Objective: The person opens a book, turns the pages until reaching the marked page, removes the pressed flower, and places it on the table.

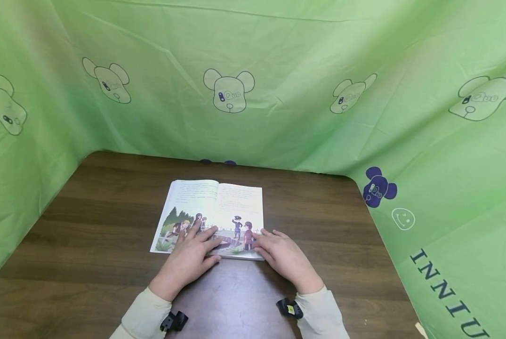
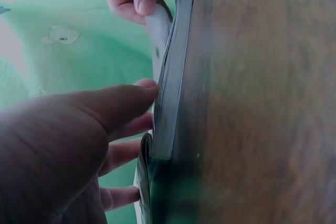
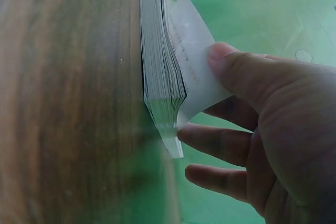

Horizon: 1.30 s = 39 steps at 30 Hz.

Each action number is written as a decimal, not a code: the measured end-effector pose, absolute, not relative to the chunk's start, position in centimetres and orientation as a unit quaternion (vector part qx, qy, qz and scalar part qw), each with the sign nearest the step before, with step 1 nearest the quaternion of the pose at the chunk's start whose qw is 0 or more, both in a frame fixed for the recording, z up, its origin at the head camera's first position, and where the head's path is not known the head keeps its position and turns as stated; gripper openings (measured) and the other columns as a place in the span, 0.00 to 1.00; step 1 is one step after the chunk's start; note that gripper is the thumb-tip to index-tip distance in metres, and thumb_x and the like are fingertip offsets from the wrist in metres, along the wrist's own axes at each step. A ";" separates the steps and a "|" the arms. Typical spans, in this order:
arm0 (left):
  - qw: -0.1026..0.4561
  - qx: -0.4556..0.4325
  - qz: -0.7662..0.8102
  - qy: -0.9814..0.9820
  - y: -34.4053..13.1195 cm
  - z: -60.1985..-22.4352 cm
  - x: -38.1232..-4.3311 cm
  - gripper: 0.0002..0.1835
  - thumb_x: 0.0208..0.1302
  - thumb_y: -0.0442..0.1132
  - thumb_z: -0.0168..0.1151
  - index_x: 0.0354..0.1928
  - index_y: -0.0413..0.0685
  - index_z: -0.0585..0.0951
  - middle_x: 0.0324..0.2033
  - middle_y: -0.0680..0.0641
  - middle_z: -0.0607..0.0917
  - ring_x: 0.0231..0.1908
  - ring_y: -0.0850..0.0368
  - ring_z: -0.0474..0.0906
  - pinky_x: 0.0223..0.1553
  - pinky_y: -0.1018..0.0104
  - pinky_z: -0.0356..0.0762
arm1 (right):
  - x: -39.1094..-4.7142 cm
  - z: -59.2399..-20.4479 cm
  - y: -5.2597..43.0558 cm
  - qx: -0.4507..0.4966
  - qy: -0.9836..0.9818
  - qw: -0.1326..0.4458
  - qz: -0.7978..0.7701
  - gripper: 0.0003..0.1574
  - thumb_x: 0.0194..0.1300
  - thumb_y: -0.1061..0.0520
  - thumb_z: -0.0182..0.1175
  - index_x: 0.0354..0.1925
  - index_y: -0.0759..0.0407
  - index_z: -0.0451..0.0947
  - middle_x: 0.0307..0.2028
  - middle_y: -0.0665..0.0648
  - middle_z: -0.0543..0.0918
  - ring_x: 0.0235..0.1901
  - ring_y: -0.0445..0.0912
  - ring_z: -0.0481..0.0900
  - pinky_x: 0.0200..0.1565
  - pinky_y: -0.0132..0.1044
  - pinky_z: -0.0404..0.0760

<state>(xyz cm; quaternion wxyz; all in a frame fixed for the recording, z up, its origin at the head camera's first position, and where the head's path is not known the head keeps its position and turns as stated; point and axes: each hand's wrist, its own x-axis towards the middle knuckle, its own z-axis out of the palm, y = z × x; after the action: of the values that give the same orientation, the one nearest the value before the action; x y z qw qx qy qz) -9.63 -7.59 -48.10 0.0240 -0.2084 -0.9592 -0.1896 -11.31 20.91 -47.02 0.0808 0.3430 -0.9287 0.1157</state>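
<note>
Green cloth [image 1: 164, 127] walled the left, far and right sides of the brown tabletop [image 1: 66, 235]. From the left came one pale sleeve [image 1: 144, 313] with a black wrist device [image 1: 174, 321]. Its left hand [image 1: 188, 256] rested on the left page near the bottom, the fingers [image 1: 207, 234] spread, extended and grasping nothing, their tips reaching the gutter. One open book [image 1: 240, 195] lay between the hands on the middle of the tabletop, its spine running near to far.

The key relation, I judged, was at the book's near right corner: the right hand [image 1: 285, 256] pinched one leaf [image 3: 191, 51] there between thumb and fingers, holding it apart from the pages beneath. The leaf stretched left from that pinch toward the spine; the right hand was nearer its free edge. Farther right were the second black wrist device [image 1: 290, 308] and one purple bear print [image 1: 377, 188] on the cloth.
</note>
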 end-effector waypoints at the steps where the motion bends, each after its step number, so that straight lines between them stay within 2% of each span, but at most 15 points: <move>1: 0.024 -0.209 -0.189 -0.959 -7.6 -48.1 -9.6 0.24 0.66 0.57 0.69 0.62 0.62 0.84 0.71 0.52 0.75 0.76 0.33 0.57 0.66 0.23 0.58 | -11.3 -47.0 20.9 0.343 -0.928 0.087 0.117 0.08 0.71 0.53 0.65 0.46 0.52 0.86 0.59 0.55 0.85 0.62 0.54 0.82 0.65 0.56 0.75; 8: 0.036 -0.203 -0.195 -0.959 -7.4 -48.4 -9.7 0.23 0.64 0.57 0.70 0.59 0.62 0.86 0.70 0.52 0.76 0.75 0.33 0.60 0.66 0.23 0.59 | -11.4 -47.1 20.7 0.339 -0.921 0.137 0.135 0.10 0.69 0.53 0.68 0.47 0.52 0.86 0.51 0.55 0.90 0.57 0.53 0.85 0.57 0.54 0.82; 15: 0.047 -0.191 -0.209 -0.958 -7.2 -48.4 -9.8 0.19 0.66 0.54 0.69 0.57 0.62 0.87 0.68 0.52 0.79 0.74 0.34 0.62 0.65 0.22 0.59 | -11.5 -47.1 20.6 0.346 -0.911 0.182 0.130 0.03 0.70 0.52 0.66 0.42 0.47 0.84 0.46 0.50 0.91 0.54 0.50 0.87 0.53 0.49 0.84; 17: 0.049 -0.191 -0.210 -0.958 -7.2 -48.5 -9.8 0.18 0.67 0.53 0.68 0.57 0.63 0.87 0.68 0.52 0.79 0.74 0.34 0.62 0.65 0.22 0.59 | -11.6 -47.1 20.7 0.349 -0.906 0.194 0.137 0.04 0.69 0.53 0.67 0.42 0.48 0.84 0.47 0.50 0.91 0.54 0.50 0.87 0.54 0.49 0.84; 21: 0.058 -0.195 -0.211 -0.956 -7.3 -48.4 -9.8 0.16 0.69 0.50 0.67 0.57 0.62 0.87 0.67 0.51 0.80 0.73 0.34 0.63 0.63 0.22 0.61 | -11.8 -47.0 20.9 0.333 -0.903 0.214 0.166 0.14 0.68 0.52 0.68 0.51 0.52 0.84 0.56 0.53 0.87 0.57 0.51 0.85 0.57 0.50 0.82; 25: 0.062 -0.194 -0.209 -0.957 -7.4 -48.3 -9.9 0.15 0.71 0.48 0.65 0.57 0.61 0.87 0.66 0.51 0.80 0.73 0.35 0.64 0.63 0.22 0.62 | -11.8 -46.9 21.1 0.293 -0.907 0.230 0.196 0.26 0.67 0.51 0.69 0.62 0.53 0.79 0.64 0.54 0.82 0.60 0.52 0.83 0.58 0.52 0.81; 28: 0.066 -0.185 -0.212 -0.957 -7.4 -48.2 -9.9 0.17 0.71 0.47 0.65 0.60 0.59 0.85 0.66 0.50 0.80 0.73 0.37 0.66 0.64 0.24 0.64 | -11.8 -47.0 21.1 0.276 -0.909 0.230 0.211 0.29 0.66 0.52 0.70 0.64 0.54 0.78 0.65 0.54 0.80 0.61 0.52 0.82 0.59 0.53 0.80; 32: 0.078 -0.168 -0.232 -0.955 -7.4 -48.3 -9.9 0.24 0.70 0.46 0.65 0.66 0.52 0.80 0.67 0.46 0.78 0.71 0.39 0.69 0.64 0.29 0.66 | -11.8 -47.0 21.1 0.269 -0.917 0.214 0.203 0.28 0.65 0.52 0.70 0.62 0.55 0.79 0.64 0.55 0.82 0.62 0.51 0.81 0.61 0.52 0.79; 36: 0.107 -0.155 -0.260 -0.947 -7.6 -48.3 -10.2 0.32 0.70 0.48 0.66 0.72 0.44 0.72 0.69 0.40 0.75 0.70 0.39 0.70 0.66 0.35 0.68 | -11.8 -47.2 21.0 0.264 -0.930 0.173 0.186 0.27 0.67 0.50 0.69 0.62 0.54 0.80 0.64 0.54 0.82 0.65 0.50 0.79 0.65 0.51 0.76; 39: 0.137 -0.144 -0.275 -0.941 -7.7 -48.3 -10.5 0.39 0.68 0.48 0.69 0.75 0.42 0.66 0.72 0.37 0.71 0.71 0.37 0.67 0.69 0.38 0.66 | -11.8 -47.3 20.9 0.270 -0.935 0.136 0.184 0.29 0.68 0.49 0.69 0.64 0.53 0.79 0.66 0.55 0.80 0.68 0.51 0.76 0.68 0.53 0.73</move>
<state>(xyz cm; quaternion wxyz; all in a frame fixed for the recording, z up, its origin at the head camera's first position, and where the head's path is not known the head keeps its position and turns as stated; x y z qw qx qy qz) -10.50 -7.70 -48.32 0.1367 -0.1435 -0.9409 -0.2745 -11.75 20.93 -47.32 0.1358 0.2696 -0.9355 0.1837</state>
